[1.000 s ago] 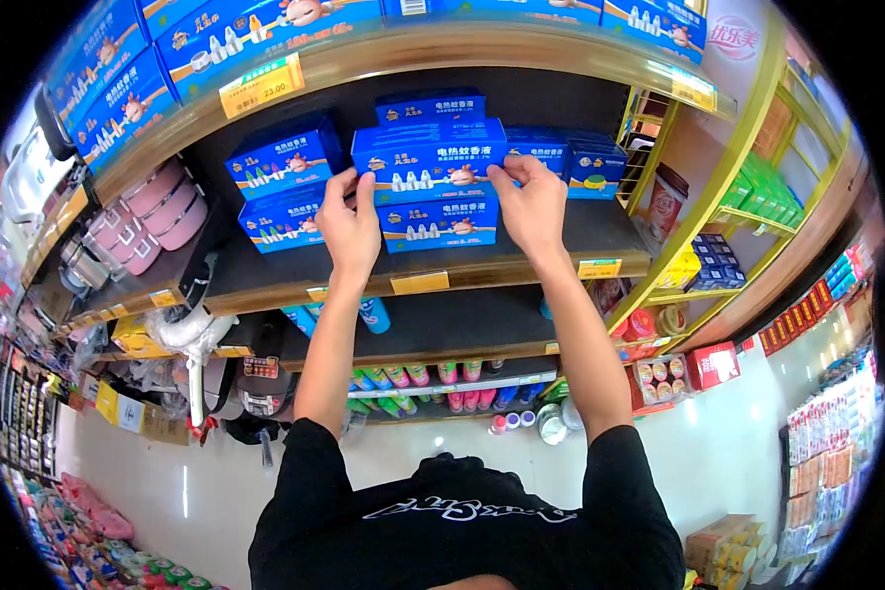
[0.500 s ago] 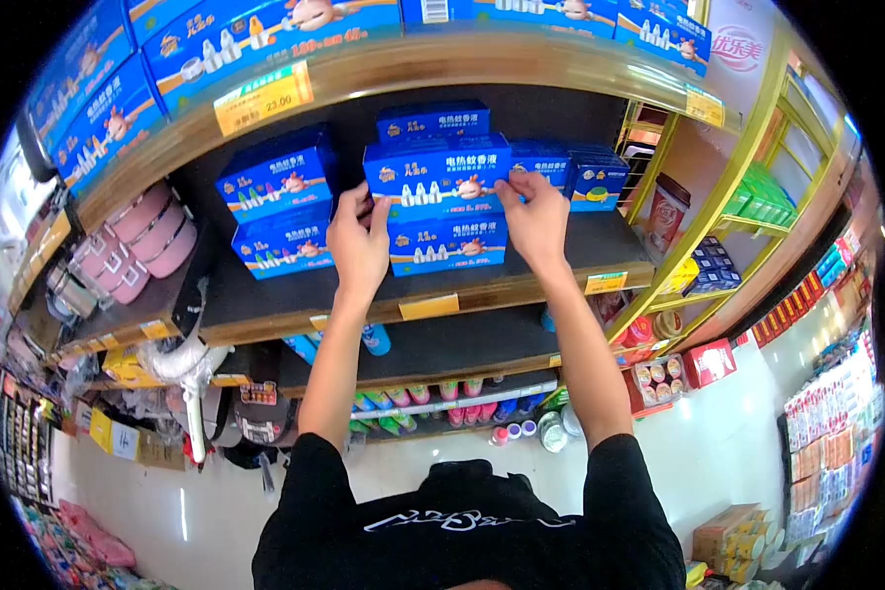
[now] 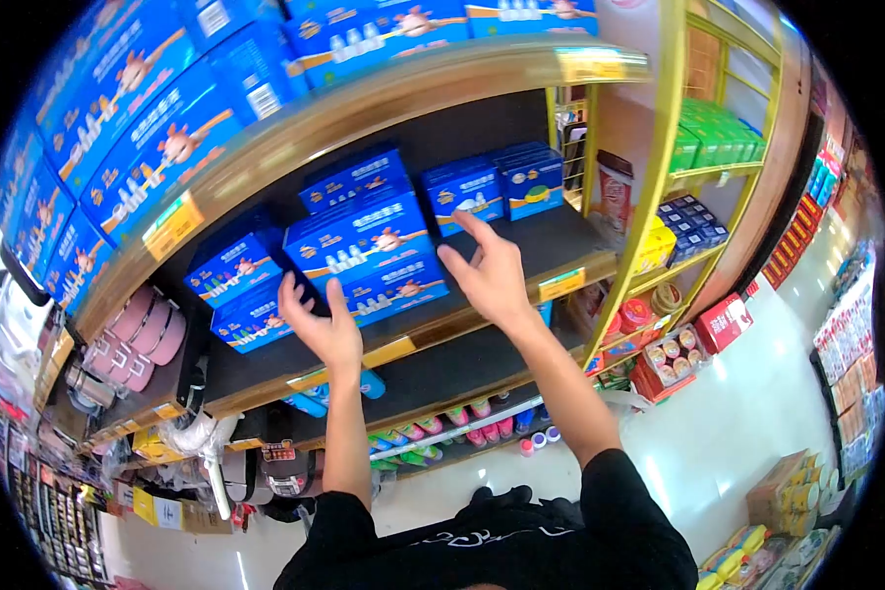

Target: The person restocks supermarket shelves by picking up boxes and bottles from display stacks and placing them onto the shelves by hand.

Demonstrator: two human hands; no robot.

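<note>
In the head view a blue box of mosquito repellent liquid [image 3: 359,241] lies on top of a matching box [image 3: 403,287] on the shelf. My left hand [image 3: 326,324] is in front of the stack's left side, fingers spread and holding nothing. To the right of the stack, my right hand [image 3: 490,273] has its fingers apart and is also unloaded. Its fingertips are near a smaller blue box [image 3: 462,197] farther back. Left of the stack stand two more blue boxes, an upper box [image 3: 231,267] and a lower box [image 3: 261,317].
Above, a wooden-edged shelf [image 3: 364,116] carries several large blue boxes. A yellow metal rack [image 3: 664,147] stands at the right with green boxes [image 3: 713,133]. Pink containers [image 3: 133,339] sit at the left. Bottles [image 3: 482,425] line a lower shelf.
Both hands have let go of the upper middle box and opened, the right moving away from it. The box stays stacked on the lower one. The camera view has turned and tilted.
</note>
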